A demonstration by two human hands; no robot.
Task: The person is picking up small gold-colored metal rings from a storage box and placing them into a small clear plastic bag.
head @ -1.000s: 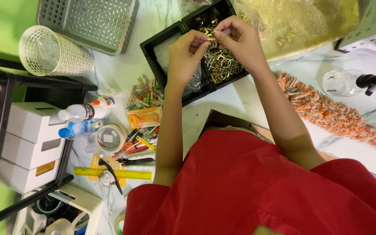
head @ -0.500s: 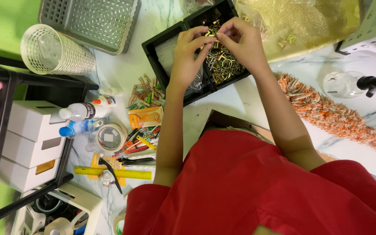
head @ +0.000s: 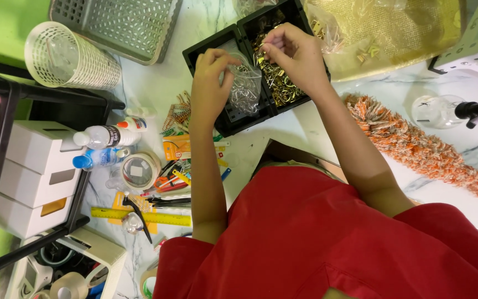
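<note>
My left hand [head: 210,77] pinches the top of a small clear plastic bag [head: 245,88] that hangs over the left compartment of a black two-part tray [head: 206,52]. My right hand [head: 294,55] hovers over the tray's right compartment, fingertips closed on a small gold metal piece [head: 263,46] beside the bag's mouth. That compartment holds a heap of gold metal pieces [head: 278,77]. My red sleeves fill the lower part of the view.
A gold mesh pouch [head: 394,27] lies beyond the tray, an orange fuzzy strip [head: 416,144] at the right. On the left are a grey basket [head: 117,25], a white lattice cup [head: 67,58], bottles [head: 106,135], tape [head: 138,170], a yellow ruler [head: 145,217] and white boxes [head: 31,182].
Both hands moved from above the gold pieces toward the left compartment. The clear bag now hangs open from my left hand, and my right hand has come to its mouth.
</note>
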